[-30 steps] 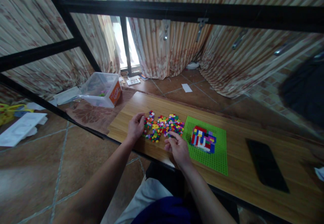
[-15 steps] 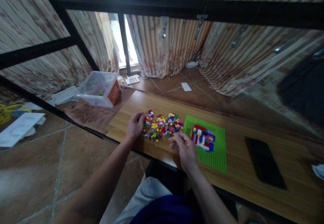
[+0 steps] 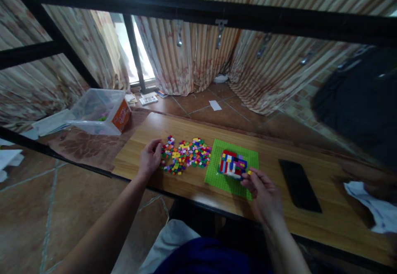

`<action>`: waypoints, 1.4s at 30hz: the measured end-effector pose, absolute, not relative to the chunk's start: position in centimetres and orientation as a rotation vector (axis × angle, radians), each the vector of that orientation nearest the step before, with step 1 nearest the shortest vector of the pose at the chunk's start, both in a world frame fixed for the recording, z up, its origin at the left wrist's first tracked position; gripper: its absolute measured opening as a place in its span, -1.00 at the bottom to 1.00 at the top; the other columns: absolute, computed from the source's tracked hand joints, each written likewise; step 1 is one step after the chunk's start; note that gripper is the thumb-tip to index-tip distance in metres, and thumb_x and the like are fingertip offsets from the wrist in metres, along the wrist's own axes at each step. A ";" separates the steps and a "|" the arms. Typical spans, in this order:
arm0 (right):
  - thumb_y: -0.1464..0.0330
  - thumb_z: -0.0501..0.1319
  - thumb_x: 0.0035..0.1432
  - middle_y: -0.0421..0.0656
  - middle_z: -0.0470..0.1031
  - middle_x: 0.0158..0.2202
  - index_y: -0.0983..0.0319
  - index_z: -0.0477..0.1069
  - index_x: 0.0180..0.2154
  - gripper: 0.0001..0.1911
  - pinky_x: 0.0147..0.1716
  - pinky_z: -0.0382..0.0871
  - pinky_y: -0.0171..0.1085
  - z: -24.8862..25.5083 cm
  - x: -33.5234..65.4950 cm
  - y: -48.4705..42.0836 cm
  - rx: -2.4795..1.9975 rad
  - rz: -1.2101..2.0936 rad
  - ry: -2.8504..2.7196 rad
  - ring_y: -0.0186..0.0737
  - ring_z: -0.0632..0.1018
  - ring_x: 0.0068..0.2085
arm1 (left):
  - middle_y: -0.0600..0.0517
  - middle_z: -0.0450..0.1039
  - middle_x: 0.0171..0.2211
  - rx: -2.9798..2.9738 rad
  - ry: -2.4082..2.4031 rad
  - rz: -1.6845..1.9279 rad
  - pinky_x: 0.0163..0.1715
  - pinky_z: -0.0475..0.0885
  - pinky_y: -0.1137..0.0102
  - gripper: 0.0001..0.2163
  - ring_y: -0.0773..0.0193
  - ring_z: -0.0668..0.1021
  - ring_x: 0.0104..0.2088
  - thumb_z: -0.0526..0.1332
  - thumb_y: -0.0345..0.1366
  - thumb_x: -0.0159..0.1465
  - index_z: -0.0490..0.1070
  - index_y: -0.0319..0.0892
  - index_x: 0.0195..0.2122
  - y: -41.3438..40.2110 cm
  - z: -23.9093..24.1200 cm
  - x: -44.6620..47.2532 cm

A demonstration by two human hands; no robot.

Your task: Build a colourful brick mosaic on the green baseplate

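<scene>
"What's the left hand (image 3: 149,158) doing?"

"It's lying on the tabletop (image 3: 192,127), fingers curled against the left edge of the loose brick pile (image 3: 185,155). I cannot tell if they grip one."

"And further right?"

"The green baseplate (image 3: 217,175) carries a multicoloured build (image 3: 232,165). The right hand (image 3: 263,189) has its fingers pinching a small yellow brick (image 3: 249,172) at the build's near right corner."

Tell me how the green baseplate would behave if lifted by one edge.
The green baseplate looks thin and flat, so it probably flexes slightly and feels light. The brick build stands on it, so the middle is likely heavier. Pushed on the smooth wooden table, it likely slides.
</scene>
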State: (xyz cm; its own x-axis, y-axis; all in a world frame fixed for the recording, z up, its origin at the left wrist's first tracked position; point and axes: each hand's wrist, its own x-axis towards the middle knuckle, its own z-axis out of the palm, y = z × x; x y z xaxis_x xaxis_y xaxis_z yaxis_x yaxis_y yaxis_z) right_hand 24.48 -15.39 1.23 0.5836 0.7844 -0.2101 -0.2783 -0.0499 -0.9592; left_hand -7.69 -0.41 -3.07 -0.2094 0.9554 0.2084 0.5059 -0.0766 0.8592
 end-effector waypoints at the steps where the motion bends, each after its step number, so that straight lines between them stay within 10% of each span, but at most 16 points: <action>1: 0.14 0.41 -0.09 -0.19 0.59 -0.37 0.19 0.48 -0.22 -0.61 -0.34 0.47 -0.33 0.9 25.1 -15.6 -1.402 0.881 -0.504 -0.37 0.55 -0.43 | -0.05 0.58 -0.25 1.575 1.725 1.232 -0.17 0.45 0.35 -0.69 0.20 0.58 -0.23 0.13 -0.14 0.22 0.49 -0.20 -0.13 -0.4 -3.1 -7.7; 14: 0.06 0.17 0.14 -0.02 0.58 -0.23 0.22 0.49 -0.26 -0.64 -0.20 0.38 -0.15 -0.2 26.2 -14.8 -1.789 0.398 -0.997 -0.10 0.56 -0.22 | -0.06 0.58 -0.24 1.605 1.752 1.198 -0.16 0.46 0.33 -0.67 0.18 0.59 -0.22 0.13 -0.14 0.21 0.48 -0.20 -0.10 -0.3 -2.5 -7.8; 42: 0.23 0.44 -0.35 -0.18 0.60 -0.45 0.17 0.58 -0.49 -0.74 -0.37 0.33 -0.22 -0.1 26.8 -12.2 -1.596 0.757 -0.565 -0.18 0.52 -0.37 | -0.05 0.57 -0.25 1.630 1.745 1.195 -0.17 0.46 0.34 -0.67 0.19 0.58 -0.23 0.14 -0.15 0.21 0.47 -0.20 -0.08 -0.3 -2.6 -7.9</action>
State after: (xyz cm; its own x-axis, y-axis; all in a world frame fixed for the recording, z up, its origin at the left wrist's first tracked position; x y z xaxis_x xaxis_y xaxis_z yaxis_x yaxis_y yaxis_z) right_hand 26.77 -12.22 -0.09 0.6679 0.7275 -0.1566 -0.0560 -0.1608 -0.9854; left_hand -7.89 -0.33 -2.64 -0.1859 0.9577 0.2196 0.5509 -0.0834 0.8304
